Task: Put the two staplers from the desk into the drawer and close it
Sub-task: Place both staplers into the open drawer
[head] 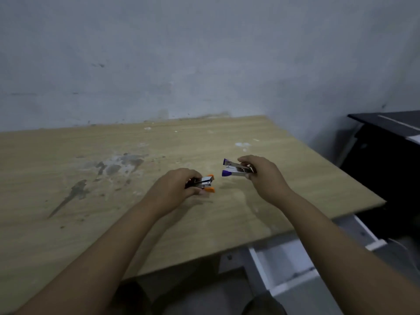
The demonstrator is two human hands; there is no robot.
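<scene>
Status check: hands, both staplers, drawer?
Left hand grips orange-tipped metal stapler. Right hand grips purple-tipped metal stapler. Both above wooden desk. White drawer open, lower right; path clear.

Rear halves of both staplers inside each hand; drawer (293,267) interior partly behind the right forearm.

Orange stapler (203,183): small, chrome body, orange tips, mouth pointing right, held over the desk (68,178) near its middle, back end hidden in a grip

Purple stapler (236,169): same build, purple tips, mouth gaping, pointing left toward the orange one, raised just to its right, tips apart

Drawer (284,264): white, pulled out under the desk's front right edge, inside partly hidden
</scene>
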